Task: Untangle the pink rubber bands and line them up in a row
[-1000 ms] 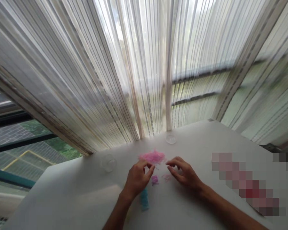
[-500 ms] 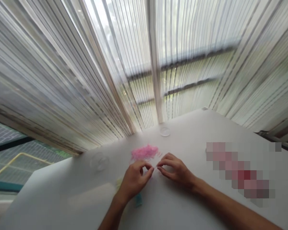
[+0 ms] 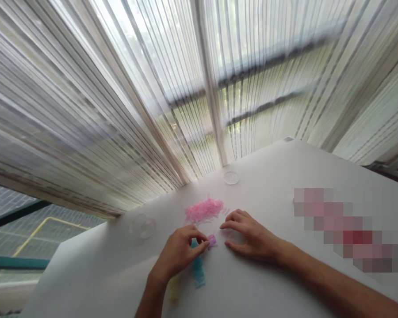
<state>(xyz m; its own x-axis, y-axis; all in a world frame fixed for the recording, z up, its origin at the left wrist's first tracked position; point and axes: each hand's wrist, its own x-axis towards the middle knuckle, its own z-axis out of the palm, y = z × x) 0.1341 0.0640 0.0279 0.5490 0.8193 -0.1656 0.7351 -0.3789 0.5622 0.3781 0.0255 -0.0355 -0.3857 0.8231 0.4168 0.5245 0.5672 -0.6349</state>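
Observation:
My left hand [image 3: 182, 247] is closed in a pinch, its thumb and index fingertips together beside a small purple piece [image 3: 212, 240]. Whether the fingertips touch that piece or hold something tiny, I cannot tell. To the right, my right hand [image 3: 248, 234] has its thumb and fingers apart with nothing visible between them. Just beyond both hands lies a loose pile of pink shreds [image 3: 204, 210], a few strands scattered at its right end. A teal strip [image 3: 198, 271] lies partly behind my left hand, and a pale yellow strip [image 3: 174, 289] is beside my left wrist.
On the white table [image 3: 112, 287] a clear round dish [image 3: 142, 226] stands at left. Another clear round piece [image 3: 231, 177] is near the far edge. A blurred-out patch [image 3: 348, 229] covers something pinkish at right. Striped curtains [image 3: 119, 110] hang beyond the table.
The hands have moved apart; the right thumb and fingers have spread wider. The purple piece and more of the teal strip now show. The whole view has shifted slightly.

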